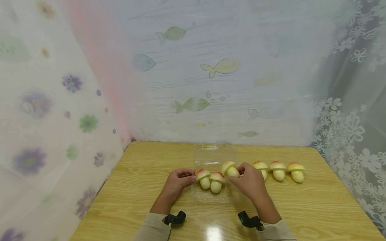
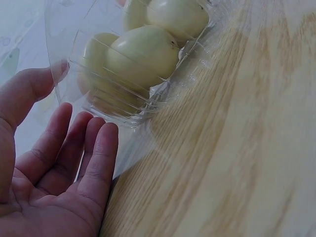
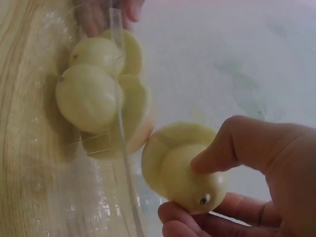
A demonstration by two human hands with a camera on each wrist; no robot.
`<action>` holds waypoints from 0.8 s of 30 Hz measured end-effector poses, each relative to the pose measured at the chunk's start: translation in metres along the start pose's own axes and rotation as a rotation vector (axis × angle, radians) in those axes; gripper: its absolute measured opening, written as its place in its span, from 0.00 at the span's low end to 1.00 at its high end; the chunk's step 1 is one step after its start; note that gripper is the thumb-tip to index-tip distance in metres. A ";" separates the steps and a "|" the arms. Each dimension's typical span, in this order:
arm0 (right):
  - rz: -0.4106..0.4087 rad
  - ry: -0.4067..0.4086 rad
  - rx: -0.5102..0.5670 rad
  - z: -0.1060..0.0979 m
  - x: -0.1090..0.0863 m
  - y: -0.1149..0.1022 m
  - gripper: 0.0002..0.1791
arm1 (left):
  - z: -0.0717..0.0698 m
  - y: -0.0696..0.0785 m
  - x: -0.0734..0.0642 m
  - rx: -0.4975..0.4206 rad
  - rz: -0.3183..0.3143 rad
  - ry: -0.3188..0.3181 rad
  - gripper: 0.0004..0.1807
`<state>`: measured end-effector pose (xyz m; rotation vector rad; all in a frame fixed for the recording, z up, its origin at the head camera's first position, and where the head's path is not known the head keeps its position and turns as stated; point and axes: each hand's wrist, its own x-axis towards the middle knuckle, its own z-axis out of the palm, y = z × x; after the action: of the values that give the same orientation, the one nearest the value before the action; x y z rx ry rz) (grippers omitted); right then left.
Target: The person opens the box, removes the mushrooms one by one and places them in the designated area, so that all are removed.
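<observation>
My right hand (image 1: 249, 180) pinches a toy mushroom (image 1: 228, 166) by its pale stem, thumb on one side and fingers on the other. Its yellow cap faces away from the palm, beside the right part of a clear plastic box (image 3: 104, 197). Inside that box, two more mushrooms with reddish caps (image 1: 202, 173) lie side by side in the left half. At the box's left wall is my left hand (image 1: 178, 182), thumb and fairly straight fingers spread apart, their tips right at the clear plastic (image 2: 118, 116).
Three more toy mushrooms (image 1: 278, 170) lie in a row on the wooden table (image 1: 313, 207) to the right, the nearest partly hidden by my right hand. The box's clear lid (image 1: 214, 154) stands raised at the back. A curtain with printed fish (image 1: 193, 104) hangs behind the table.
</observation>
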<state>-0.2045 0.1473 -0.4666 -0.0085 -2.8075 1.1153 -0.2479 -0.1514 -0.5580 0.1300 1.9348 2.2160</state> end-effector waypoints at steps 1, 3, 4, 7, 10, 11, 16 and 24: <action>0.004 -0.009 0.019 -0.001 0.000 0.000 0.19 | 0.000 0.000 0.000 0.000 0.000 0.001 0.24; 0.008 -0.025 0.060 -0.003 -0.001 -0.001 0.18 | 0.000 -0.001 0.000 -0.003 -0.003 0.000 0.24; 0.009 -0.030 0.083 -0.004 -0.001 -0.001 0.17 | 0.000 -0.001 0.000 -0.003 -0.003 -0.001 0.24; 0.003 -0.037 0.164 -0.006 -0.002 -0.002 0.13 | -0.001 0.000 0.000 -0.005 -0.003 0.001 0.23; -0.013 -0.040 0.249 -0.010 -0.003 -0.002 0.10 | -0.001 0.000 0.000 -0.006 -0.001 0.005 0.23; -0.018 -0.045 0.284 -0.011 -0.003 -0.002 0.09 | -0.001 0.000 0.000 -0.009 -0.004 0.007 0.23; -0.034 -0.057 0.412 -0.022 -0.008 0.003 0.09 | 0.000 0.000 0.000 -0.004 -0.009 0.008 0.22; 0.025 -0.080 0.479 -0.043 -0.014 0.020 0.18 | -0.001 0.001 0.000 0.007 -0.004 0.010 0.22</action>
<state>-0.1863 0.1910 -0.4509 0.0462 -2.5334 1.7967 -0.2482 -0.1520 -0.5575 0.1158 1.9465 2.2115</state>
